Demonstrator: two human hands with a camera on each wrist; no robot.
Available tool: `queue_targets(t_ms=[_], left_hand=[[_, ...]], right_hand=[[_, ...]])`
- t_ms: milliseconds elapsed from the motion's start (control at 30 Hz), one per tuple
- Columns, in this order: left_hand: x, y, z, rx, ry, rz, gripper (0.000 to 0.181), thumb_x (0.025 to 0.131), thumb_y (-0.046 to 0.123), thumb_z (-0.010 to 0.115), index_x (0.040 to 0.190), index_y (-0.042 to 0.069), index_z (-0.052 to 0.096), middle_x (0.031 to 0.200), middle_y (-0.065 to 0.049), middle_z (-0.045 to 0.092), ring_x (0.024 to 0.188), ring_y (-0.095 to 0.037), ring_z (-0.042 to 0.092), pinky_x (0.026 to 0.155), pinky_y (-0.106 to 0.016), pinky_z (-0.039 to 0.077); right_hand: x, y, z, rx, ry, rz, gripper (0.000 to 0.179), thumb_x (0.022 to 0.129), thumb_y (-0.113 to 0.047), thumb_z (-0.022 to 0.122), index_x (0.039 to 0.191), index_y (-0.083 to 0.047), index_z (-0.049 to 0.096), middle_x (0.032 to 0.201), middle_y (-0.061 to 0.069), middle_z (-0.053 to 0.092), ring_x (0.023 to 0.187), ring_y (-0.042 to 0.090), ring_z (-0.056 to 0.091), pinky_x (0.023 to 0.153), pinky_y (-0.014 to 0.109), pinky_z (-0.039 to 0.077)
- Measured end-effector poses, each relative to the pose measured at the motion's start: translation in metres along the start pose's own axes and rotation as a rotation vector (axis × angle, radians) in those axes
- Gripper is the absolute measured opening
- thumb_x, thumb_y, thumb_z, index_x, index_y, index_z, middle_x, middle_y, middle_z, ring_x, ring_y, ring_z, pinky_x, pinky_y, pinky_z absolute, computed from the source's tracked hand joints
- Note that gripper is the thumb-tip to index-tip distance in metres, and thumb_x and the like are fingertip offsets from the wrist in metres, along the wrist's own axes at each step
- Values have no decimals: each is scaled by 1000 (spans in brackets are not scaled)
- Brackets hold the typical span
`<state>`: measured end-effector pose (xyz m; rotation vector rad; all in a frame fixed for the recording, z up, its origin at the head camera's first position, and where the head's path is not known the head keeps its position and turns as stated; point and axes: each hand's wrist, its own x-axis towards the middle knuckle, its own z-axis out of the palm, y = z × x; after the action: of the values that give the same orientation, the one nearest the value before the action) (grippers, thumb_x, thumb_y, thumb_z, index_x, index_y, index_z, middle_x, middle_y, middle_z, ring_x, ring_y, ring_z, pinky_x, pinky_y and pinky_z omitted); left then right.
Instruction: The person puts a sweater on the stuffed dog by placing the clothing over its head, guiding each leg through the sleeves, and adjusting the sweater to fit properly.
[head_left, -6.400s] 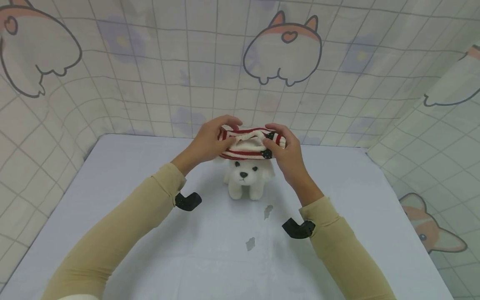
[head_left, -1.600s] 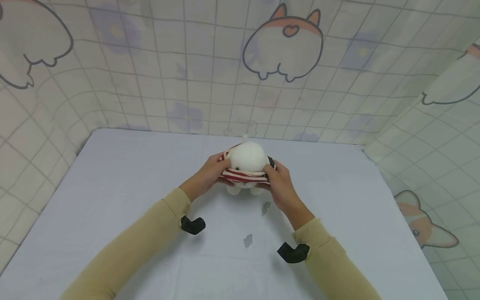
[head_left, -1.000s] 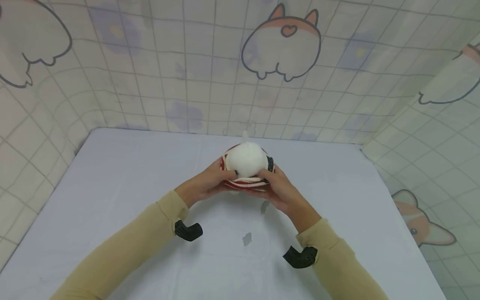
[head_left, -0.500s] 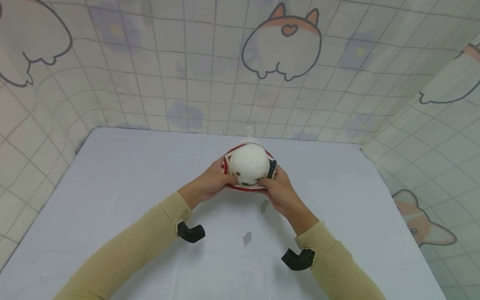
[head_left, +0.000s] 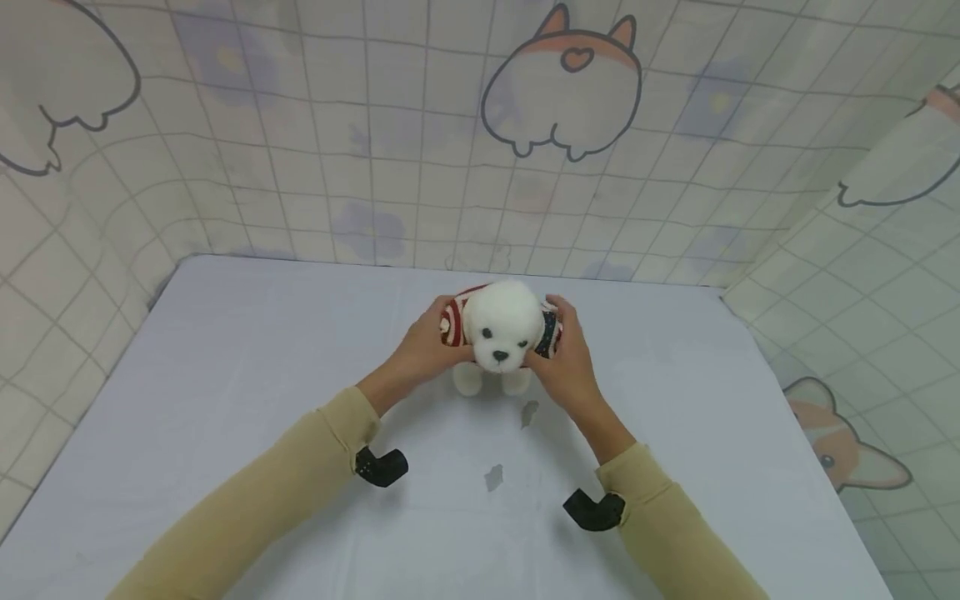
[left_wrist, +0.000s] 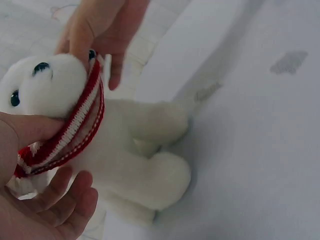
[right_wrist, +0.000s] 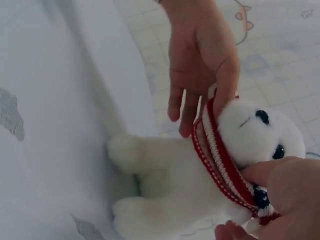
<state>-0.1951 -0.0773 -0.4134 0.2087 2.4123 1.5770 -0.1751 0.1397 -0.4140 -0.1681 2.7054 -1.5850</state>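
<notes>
A white plush dog (head_left: 504, 318) stands on the table, facing me. Its head pokes out through a red-and-white striped knitted sweater (head_left: 452, 322) with a dark patch on the right side. In the left wrist view the sweater (left_wrist: 80, 125) circles the neck under the chin, while the chest and legs are bare. My left hand (head_left: 420, 352) grips the sweater at the dog's cheek on the left, thumb along the neckband. My right hand (head_left: 572, 367) holds the opposite side beside the dark patch, thumb under the jaw in the right wrist view. The dog's back is mostly hidden.
The table (head_left: 262, 400) has a white cover with two grey patches (head_left: 493, 477) in front of the dog. Just behind the dog rises a tile-patterned curtain (head_left: 420, 167) with cartoon corgis. Black devices (head_left: 381, 467) sit at both wrists.
The sweater, first held above the dog's head, has come down over the face to the neck. The eyes and nose now show fully, and the head has tilted up from its bowed position.
</notes>
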Motion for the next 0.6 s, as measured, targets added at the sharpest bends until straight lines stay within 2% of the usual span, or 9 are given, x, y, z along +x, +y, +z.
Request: queue_targets(t_ms=[100,167,233,333,400,433,500,600], left_hand=[[-2,5,-4,287,93,167,90,76,29,81,149,25,28,140,-8,45,126,-25,48,102,-47,45],[-3,9,-6,446,125,309,90,76,28,82,150,21,30,144,-10,41,130,-28,44,104,-51,42],[-3,13,-8,553,123,419,87,78,25,81,150,16,32,148,-9,38,128,-27,45,105,-50,41],[-3,17,-11,610,70,504,81,82,20,77,149,9,33,150,-10,39,108,-23,54,94,-42,47],[-3,18,-12,603,34,516,80,84,16,75,150,7,31,151,-10,38,92,-21,55,85,-35,50],[-3,18,-12,595,23,520,81,84,15,74,150,6,29,152,-11,37,90,-20,54,81,-34,50],[-2,18,-12,575,6,527,82,84,12,73,151,6,26,153,-11,35,93,-21,55,83,-35,49],[1,14,-11,538,-10,559,84,83,10,70,153,7,22,154,-11,33,109,-24,51,93,-41,47]], right_hand=[[2,-2,-3,-164,33,-186,79,83,-3,66,150,-17,28,154,8,30,140,27,36,113,49,35],[3,-4,-4,-231,17,-250,77,84,-2,65,151,-16,30,156,7,28,143,27,32,115,49,31],[3,-5,-6,-278,-16,-276,76,85,-4,63,152,-15,28,158,6,26,145,27,30,116,49,30],[3,-5,-9,-322,-73,-290,76,89,-7,58,155,-16,20,160,5,25,147,25,27,118,47,27],[3,-4,-11,-336,-115,-308,78,90,-8,55,156,-16,13,161,5,22,148,24,24,119,46,24],[3,-3,-12,-337,-134,-317,79,91,-8,53,156,-17,10,162,5,20,149,23,22,120,45,23],[4,-2,-13,-324,-161,-328,80,91,-9,52,157,-18,6,162,4,17,149,22,20,120,45,22],[6,0,-15,-316,-183,-330,82,90,-9,51,157,-20,4,163,3,14,150,21,17,121,45,21]])
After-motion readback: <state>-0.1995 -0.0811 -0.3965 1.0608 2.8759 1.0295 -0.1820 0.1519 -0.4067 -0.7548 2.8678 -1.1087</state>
